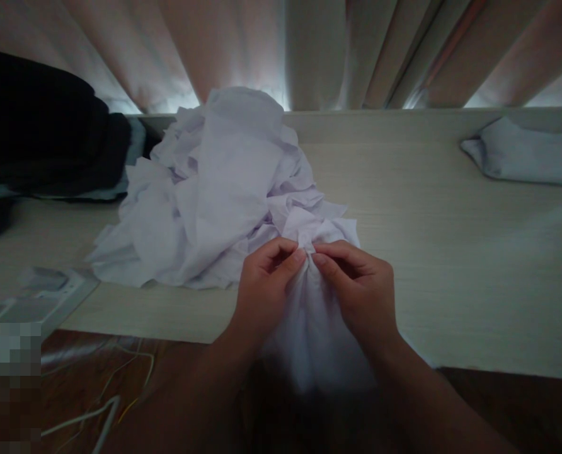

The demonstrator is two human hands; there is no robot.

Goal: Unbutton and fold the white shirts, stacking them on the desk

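Observation:
A large white cloth lies crumpled on the pale tabletop, and gathered white fabric hangs from it over the front edge. My left hand pinches the gathered fabric between thumb and forefinger. Close beside it, my right hand pinches the same fabric from the right, the two sets of fingertips nearly touching. Small folds bunch up between the fingertips. Below the hands the fabric spreads out and blurs toward my lap.
Black folded items are stacked at the left on the table. A grey-white folded cloth lies at the back right. A white box-like object sits at the front left, with cables below. Curtains hang behind.

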